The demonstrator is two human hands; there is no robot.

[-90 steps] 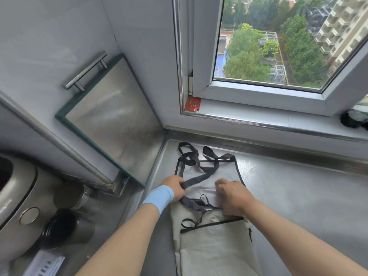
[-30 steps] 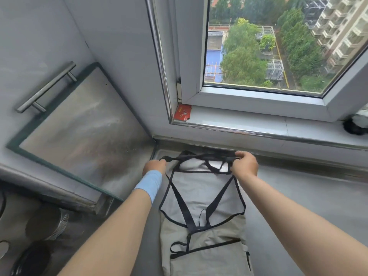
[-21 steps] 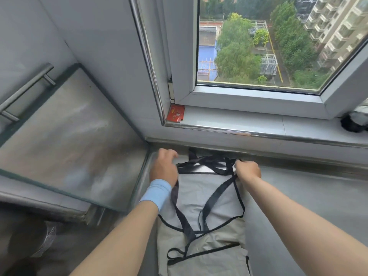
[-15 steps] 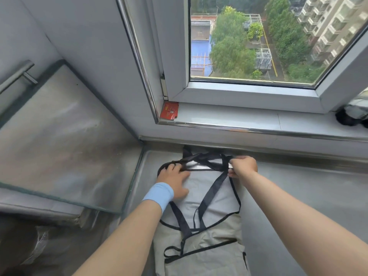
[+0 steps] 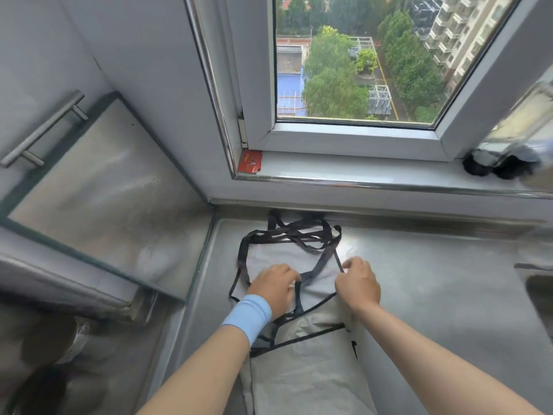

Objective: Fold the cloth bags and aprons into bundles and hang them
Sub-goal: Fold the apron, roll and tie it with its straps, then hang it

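Observation:
A light grey apron [image 5: 308, 372] with black trim lies flat on the steel counter [image 5: 434, 283], running from the near edge toward the window wall. Its black straps [image 5: 294, 235] lie in a loose tangle at the far end. My left hand [image 5: 273, 287], with a blue wristband, rests on the bib with curled fingers at a black strap. My right hand [image 5: 357, 283] pinches the black trim at the bib's right edge. The fingertips of both hands are partly hidden.
A window sill [image 5: 374, 172] runs along the back with a red packet [image 5: 250, 161] in its corner and dark objects [image 5: 493, 166] at the right. A steel panel with a bar handle [image 5: 45, 130] leans at left. A sink edge [image 5: 538, 283] shows at right.
Both hands have drawn back from the apron's far end to the middle of the bib. The straps now lie loose at the far end.

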